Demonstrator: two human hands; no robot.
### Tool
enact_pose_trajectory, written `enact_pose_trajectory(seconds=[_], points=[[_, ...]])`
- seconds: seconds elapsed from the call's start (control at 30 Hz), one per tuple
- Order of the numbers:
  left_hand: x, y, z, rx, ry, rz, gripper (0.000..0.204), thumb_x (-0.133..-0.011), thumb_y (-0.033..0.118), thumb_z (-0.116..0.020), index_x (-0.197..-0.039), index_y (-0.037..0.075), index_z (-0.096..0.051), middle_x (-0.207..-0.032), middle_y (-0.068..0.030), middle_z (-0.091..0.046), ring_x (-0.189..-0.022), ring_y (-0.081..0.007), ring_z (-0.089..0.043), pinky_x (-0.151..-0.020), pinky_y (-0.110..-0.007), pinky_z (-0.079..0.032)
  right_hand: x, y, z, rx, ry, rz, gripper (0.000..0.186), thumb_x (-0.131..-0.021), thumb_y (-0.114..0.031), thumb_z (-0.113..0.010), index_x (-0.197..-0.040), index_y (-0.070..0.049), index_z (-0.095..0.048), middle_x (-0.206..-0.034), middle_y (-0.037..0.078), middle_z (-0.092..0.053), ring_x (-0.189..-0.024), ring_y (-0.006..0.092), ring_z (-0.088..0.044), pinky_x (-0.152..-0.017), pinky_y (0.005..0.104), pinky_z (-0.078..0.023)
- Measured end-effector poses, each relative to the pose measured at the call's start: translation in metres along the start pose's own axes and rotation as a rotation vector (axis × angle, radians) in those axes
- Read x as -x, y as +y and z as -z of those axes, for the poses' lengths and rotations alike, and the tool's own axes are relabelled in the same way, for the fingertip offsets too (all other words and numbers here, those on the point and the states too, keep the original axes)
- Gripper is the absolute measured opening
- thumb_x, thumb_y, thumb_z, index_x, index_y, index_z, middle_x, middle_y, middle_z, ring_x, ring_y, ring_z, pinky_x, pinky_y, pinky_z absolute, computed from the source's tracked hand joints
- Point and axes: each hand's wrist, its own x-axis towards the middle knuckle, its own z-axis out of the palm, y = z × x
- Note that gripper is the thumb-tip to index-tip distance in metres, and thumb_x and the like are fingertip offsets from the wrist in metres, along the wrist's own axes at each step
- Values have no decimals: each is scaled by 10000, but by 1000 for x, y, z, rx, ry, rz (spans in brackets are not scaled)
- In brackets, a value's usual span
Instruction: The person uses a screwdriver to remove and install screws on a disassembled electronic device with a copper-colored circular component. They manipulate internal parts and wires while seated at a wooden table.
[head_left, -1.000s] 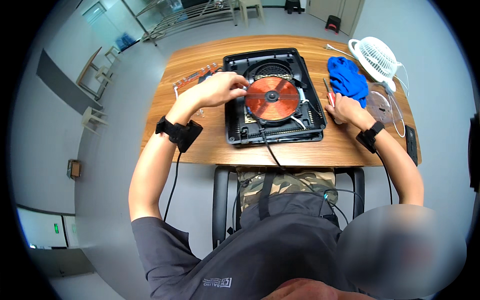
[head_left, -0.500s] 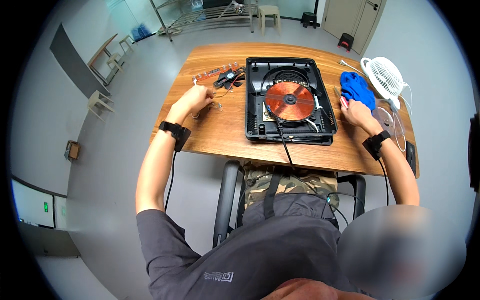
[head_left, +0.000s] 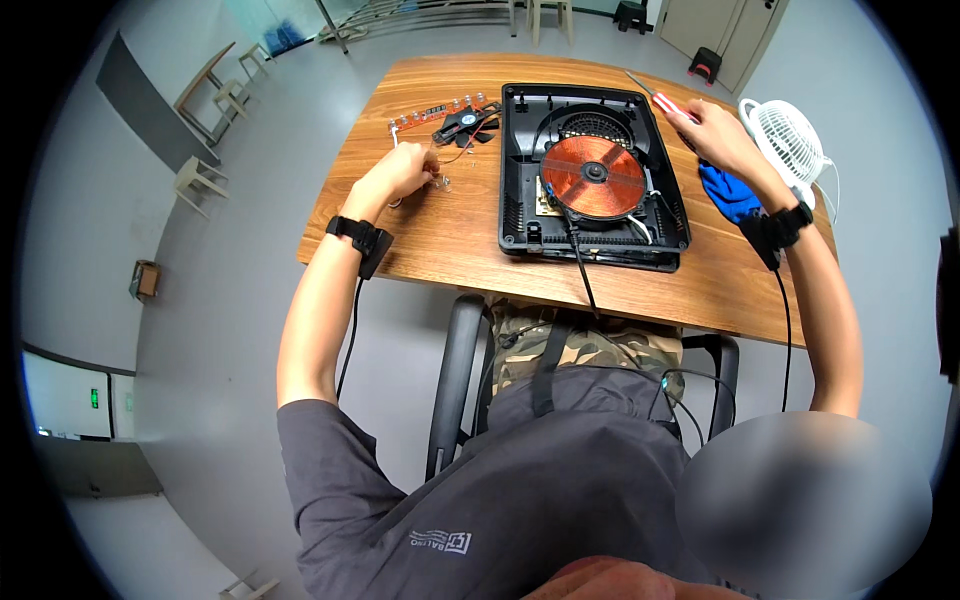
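Note:
My right hand (head_left: 716, 136) grips a screwdriver (head_left: 672, 105) by its red-and-white handle, past the right side of the cooker; the shaft points far left. At the left, my left hand (head_left: 402, 172) has its fingers curled together low over the table, beside a few small clear or shiny parts (head_left: 445, 184). What is between those fingers, if anything, is hidden. In the middle lies the opened black housing of an induction cooker (head_left: 518, 190), with a round copper coil (head_left: 570, 178) in it. A small black fan (head_left: 466, 125) and an orange circuit board strip (head_left: 437, 114) lie beyond my left hand.
A blue cloth (head_left: 728, 192) is partly covered by my right forearm. Behind it stands a white desk fan (head_left: 790, 140). A black cable (head_left: 581, 262) runs from the housing over the near edge of the wooden table (head_left: 450, 245).
My right hand has moved up and away with the screwdriver, from beside the blue cloth towards the far right of the housing. My left hand stays by the small parts. The view has shifted slightly.

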Motion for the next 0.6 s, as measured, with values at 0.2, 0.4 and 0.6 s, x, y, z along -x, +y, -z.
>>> enact_pose_trajectory(seconds=[0.2, 0.4, 0.6], points=[[9, -14, -5, 15, 40, 3, 212, -878, 52, -714, -1077, -12, -744, -993, -203, -755, -946, -356, -731, -845, -414, -571, -9, -43, -15, -79, -26, 90, 675, -973, -595, -536, -1157, 38, -683, -881, 201, -714, -874, 331, -706, -817, 419, -527], [-2, -11, -22, -56, 123, -73, 211, -888, 151, -727, -1053, 26, -766, -1052, -198, -729, -1018, -369, -691, -902, -445, -558, -17, -52, -33, -125, 20, 174, 668, -972, -596, -548, -1148, 36, -673, -935, 249, -717, -916, 383, -698, -832, 454, -523], [-1, 2, -25, -62, 141, -94, 266, -888, 154, -736, -1089, -20, -752, -1041, -212, -717, -1010, -383, -678, -919, -431, -542, -15, -54, -40, -89, 9, 221, 666, -973, -598, -546, -1138, 34, -671, -940, 252, -714, -914, 377, -697, -822, 457, -521]])
